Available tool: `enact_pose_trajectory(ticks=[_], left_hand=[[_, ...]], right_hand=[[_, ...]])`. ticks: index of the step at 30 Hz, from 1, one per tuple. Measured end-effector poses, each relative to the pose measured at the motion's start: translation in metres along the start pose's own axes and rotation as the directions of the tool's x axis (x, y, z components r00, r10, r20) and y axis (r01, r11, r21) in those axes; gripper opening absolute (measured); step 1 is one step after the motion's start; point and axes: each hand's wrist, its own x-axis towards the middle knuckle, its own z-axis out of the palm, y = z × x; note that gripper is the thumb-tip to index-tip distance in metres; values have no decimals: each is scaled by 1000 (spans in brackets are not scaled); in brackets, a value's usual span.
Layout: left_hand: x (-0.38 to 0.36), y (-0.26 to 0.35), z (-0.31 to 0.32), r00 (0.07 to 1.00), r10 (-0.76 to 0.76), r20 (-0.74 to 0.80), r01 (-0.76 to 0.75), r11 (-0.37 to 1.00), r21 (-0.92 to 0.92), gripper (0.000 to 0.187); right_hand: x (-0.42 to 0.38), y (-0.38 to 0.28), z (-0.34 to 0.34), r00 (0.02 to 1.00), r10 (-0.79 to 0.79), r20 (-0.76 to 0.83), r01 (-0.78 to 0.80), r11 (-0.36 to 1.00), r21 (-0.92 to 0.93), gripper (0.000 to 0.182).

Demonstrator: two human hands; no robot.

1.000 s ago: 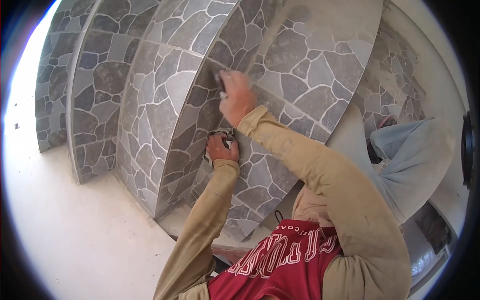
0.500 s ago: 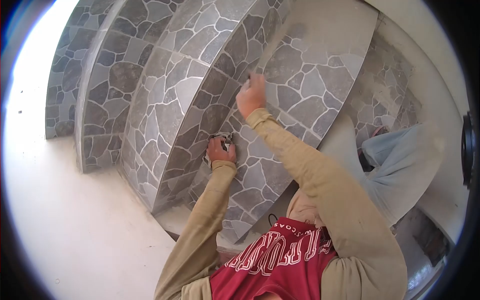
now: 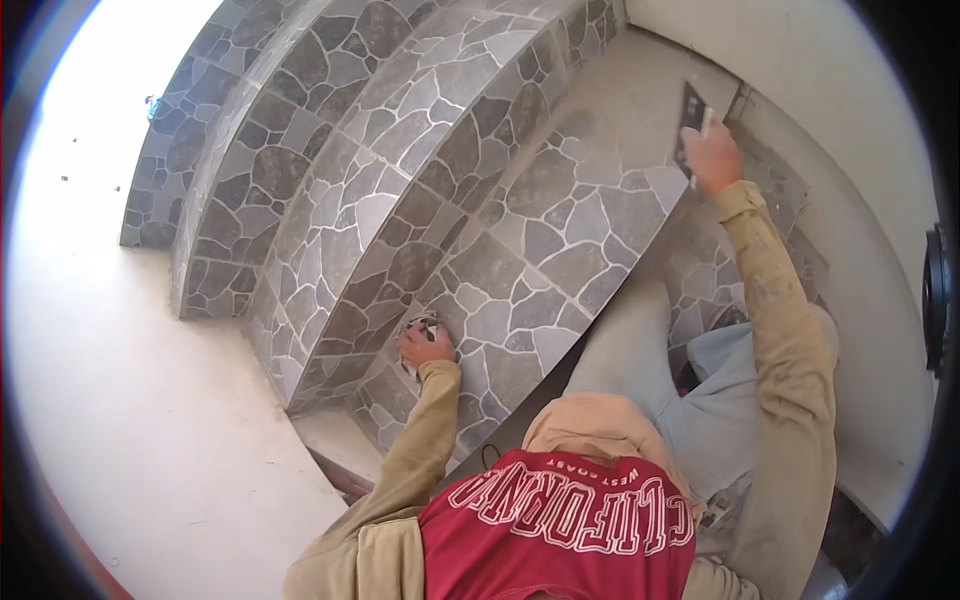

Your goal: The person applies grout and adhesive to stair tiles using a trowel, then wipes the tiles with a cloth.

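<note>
Nearest to me, my left hand (image 3: 425, 345) presses a crumpled rag (image 3: 418, 330) flat against the stone-pattern tile step (image 3: 520, 260), close to its front edge. My fingers are curled over the cloth, bunching it rather than spread wide. The rag has no clear long axis; it is just a wad lying against the tile face.

Farther out, my right arm is stretched nearly straight, and my right hand (image 3: 712, 158) holds a dark flat float (image 3: 692, 120) up by the untiled grey strip where the step meets the pale wall (image 3: 830, 90). My fingers close around its lower end, though I cannot tell how each finger sits. The float stands roughly upright in the view, its long axis running along the line of my forearm, its free end pointing away from me toward the wall.

I judge the risks like this: with my right arm reaching so far, my weight leans onto the left hand, and the rag could slide on the smooth tile. The float's edge could also scrape the wall or gouge fresh joints if my grip twists.
</note>
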Motion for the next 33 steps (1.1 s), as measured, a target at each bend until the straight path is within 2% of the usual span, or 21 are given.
enact_pose_trajectory(ticks=[1,2,3,4,5,6,8,10,12,13,15,16,18,20,22,23,24,26,28,30,33], left_hand=[[0,-8,6,1000,19,12,-19,1000,-7,35],[3,-8,9,999,31,22,-30,999,-22,34],[6,-5,10,999,32,24,-32,999,-22,34],[9,-4,9,997,39,60,-37,998,-45,34],[12,-3,7,994,47,94,-41,997,-70,33],[15,1,6,994,52,95,-45,996,-73,33],[20,15,0,987,161,16,-161,987,-2,36],[20,19,-2,987,157,14,-157,988,0,36],[23,17,1,987,162,17,-163,987,5,35],[25,16,2,990,99,101,-100,995,-2,35],[28,9,11,975,-31,220,37,999,-22,36],[25,5,12,971,-38,234,44,999,-21,36],[25,9,11,988,69,135,-61,996,-62,37],[24,8,3,989,89,114,-82,995,-62,37],[31,13,3,988,128,82,-121,989,-81,36],[30,16,1,988,98,118,-90,993,-72,36],[27,17,-5,986,68,153,-60,996,-60,36],[27,21,-3,989,63,135,-51,995,-90,35],[29,14,0,991,41,125,-30,995,-92,34],[24,11,2,995,82,54,-80,996,-41,31],[30,-15,31,999,-36,13,38,973,-229,33]], right_hand=[[-14,-11,14,998,48,47,-47,998,-30,33],[-32,1,60,948,-292,-128,291,956,-28,33],[-48,12,106,754,-589,-291,592,801,-88,34],[-71,-19,117,872,-467,146,465,884,49,39],[-97,-25,166,891,-454,-21,450,873,187,34],[-120,-76,165,948,-315,40,280,889,362,34],[-142,-121,223,966,-252,-52,254,909,330,33],[-158,-160,276,992,-70,-106,110,892,439,32],[-183,-197,319,995,-42,-94,82,877,474,32],[-196,-219,330,995,-27,-92,68,879,473,32],[-221,-245,346,969,-149,-198,225,862,454,32],[-216,-236,348,971,-149,-187,219,868,445,32],[-178,-198,361,999,50,11,-50,903,426,46],[-177,-199,358,998,58,11,-58,913,403,53],[-187,-219,331,924,-343,-170,383,815,434,51],[-185,-217,324,892,-406,-198,451,786,423,47],[-182,-206,329,891,-410,-196,454,787,417,47],[-142,-183,348,979,-76,-187,147,903,403,40],[-121,-185,290,981,-156,-116,193,866,462,37],[-99,-189,213,844,-535,-28,500,767,403,33],[-44,-154,110,656,-754,-11,733,634,245,32]])
